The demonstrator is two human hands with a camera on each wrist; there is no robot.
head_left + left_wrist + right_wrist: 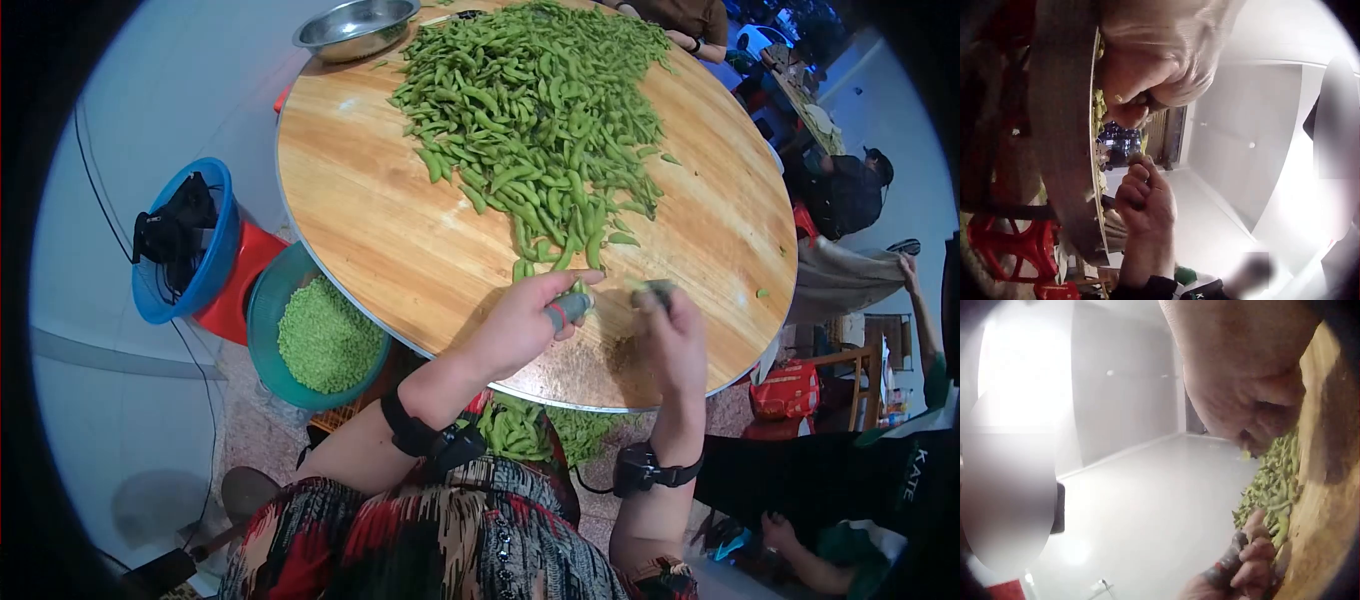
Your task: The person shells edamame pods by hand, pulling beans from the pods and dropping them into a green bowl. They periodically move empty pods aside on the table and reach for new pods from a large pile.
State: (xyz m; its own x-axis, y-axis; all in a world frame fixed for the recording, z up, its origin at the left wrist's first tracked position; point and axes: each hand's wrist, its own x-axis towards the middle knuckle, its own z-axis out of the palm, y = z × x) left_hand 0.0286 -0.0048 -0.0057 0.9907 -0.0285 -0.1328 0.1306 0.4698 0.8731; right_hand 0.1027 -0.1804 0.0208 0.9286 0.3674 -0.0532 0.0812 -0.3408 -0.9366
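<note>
My left hand (520, 325) is over the near part of the round table, fingers curled round a green soybean pod (582, 288). Grey wrapping with a red band covers one of its digits. To its right, my right hand (677, 345) pinches a small green pod between thumb and fingertips, where a dark covering shows. The left wrist view has the right hand (1147, 200) with fingers folded in and a bit of green above the tips. Just beyond both hands begins a large heap of soybean pods (540, 120).
The wooden table (350, 200) carries a metal bowl (357, 28) at the far left. Below its left edge stands a teal basin of shelled beans (330, 335), beside a blue basin (150, 290) on a red stool. More pods (510, 428) lie below the near edge. Other people are around.
</note>
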